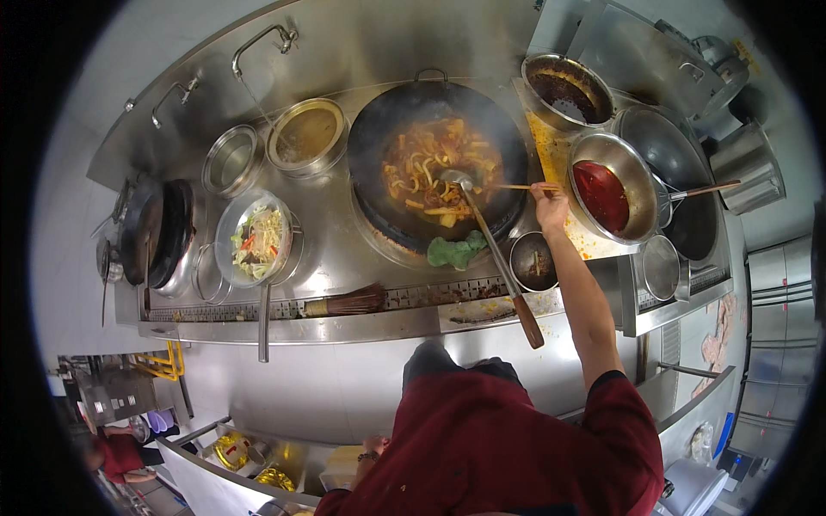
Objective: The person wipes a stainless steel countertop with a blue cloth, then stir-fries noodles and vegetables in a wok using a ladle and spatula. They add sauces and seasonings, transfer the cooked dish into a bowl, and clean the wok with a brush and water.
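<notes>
My right hand grips wooden chopsticks, their tips over a large black wok. Sliced food in reddish sauce fills its middle, with steam around it. A ladle lies with its bowl in the food and its wooden-ended handle over the stove's front edge. Against the wok's near rim is a green cloth. Low in the view, my left hand is beside a pale box-like object; its fingers are mostly hidden.
To the right stand a basin of red liquid, a pan of dark sauce and a small dark bowl. Water runs from a faucet into a pot. A vegetable-filled bowl, whisk brush and another person are leftward.
</notes>
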A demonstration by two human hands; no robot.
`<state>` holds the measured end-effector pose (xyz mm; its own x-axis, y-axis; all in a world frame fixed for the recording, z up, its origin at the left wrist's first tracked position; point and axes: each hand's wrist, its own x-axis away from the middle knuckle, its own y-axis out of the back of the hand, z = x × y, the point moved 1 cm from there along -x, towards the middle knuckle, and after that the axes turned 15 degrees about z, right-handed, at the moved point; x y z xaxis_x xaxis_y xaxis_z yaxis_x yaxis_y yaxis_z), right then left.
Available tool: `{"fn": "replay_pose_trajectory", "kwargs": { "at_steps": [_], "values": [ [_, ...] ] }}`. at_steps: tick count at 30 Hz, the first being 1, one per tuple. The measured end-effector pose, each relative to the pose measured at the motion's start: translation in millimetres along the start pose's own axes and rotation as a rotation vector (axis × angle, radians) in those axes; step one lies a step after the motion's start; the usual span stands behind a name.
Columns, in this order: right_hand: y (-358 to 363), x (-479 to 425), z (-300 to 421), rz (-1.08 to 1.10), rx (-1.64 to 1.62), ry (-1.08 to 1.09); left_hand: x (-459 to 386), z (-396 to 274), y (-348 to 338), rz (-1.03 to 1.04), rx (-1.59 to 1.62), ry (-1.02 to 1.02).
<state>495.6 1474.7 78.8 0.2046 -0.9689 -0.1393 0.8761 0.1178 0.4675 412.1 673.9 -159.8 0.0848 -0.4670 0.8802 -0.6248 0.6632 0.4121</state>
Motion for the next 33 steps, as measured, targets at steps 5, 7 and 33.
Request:
{"fn": "replay_pose_trajectory", "kwargs": {
  "at_steps": [5,7,33],
  "values": [
    [13,-14,-44,-0.023,0.034,-0.016,-10,12,43,-0.069,-0.074,-0.063],
    [6,2,-3,-0.002,-0.082,-0.033,-11,9,39,-0.127,0.038,-0.2],
    [431,543,191,-0.641,-0.985,0.285,-96,-21,281,0.094,-0.916,-0.454]
  ]
}}
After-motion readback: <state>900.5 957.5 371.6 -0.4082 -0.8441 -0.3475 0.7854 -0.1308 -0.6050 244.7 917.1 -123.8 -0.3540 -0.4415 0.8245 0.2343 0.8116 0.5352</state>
